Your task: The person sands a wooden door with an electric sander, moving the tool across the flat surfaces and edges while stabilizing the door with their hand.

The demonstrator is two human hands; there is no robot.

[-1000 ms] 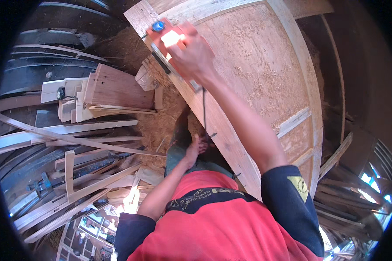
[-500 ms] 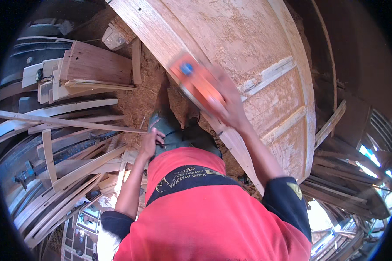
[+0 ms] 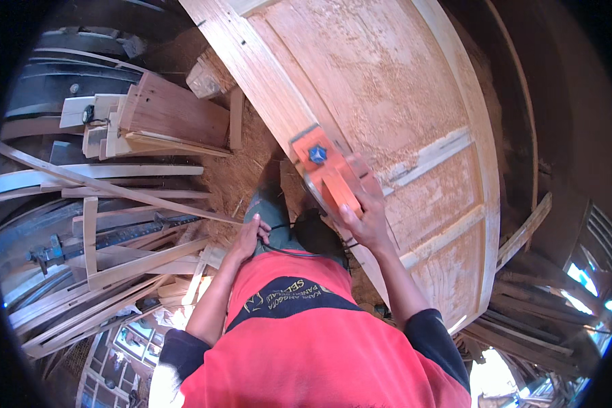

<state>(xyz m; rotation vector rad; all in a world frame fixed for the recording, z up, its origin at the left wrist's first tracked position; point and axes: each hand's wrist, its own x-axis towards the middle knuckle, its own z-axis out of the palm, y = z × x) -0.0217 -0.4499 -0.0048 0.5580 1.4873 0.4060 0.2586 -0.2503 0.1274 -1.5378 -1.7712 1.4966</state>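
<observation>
An orange electric hand planer [image 3: 330,190] with a blue knob at its front sits on the pale edge board of a wooden door panel [image 3: 279,88]. My right hand [image 3: 368,221] is closed round the planer's rear handle, the thumb showing on its near side. At my left thigh, my left hand [image 3: 250,238] is curled on the planer's black power cord [image 3: 289,253], which loops across my waist toward the tool. Curly wood shavings [image 3: 381,102] lie over the panel's recessed faces. The planer's sole is hidden against the wood.
Stacked boards [image 3: 173,112] stand at left, above curved wooden strips [image 3: 115,173] and a blue bar clamp [image 3: 54,251]. A long thin batten [image 3: 122,187] reaches toward my left hand. Sawdust covers the floor [image 3: 228,173]. More timber [image 3: 523,306] lies at right.
The planer and my right hand have come back toward me along the edge board, down and slightly right in view. The cord now shows by my left hand.
</observation>
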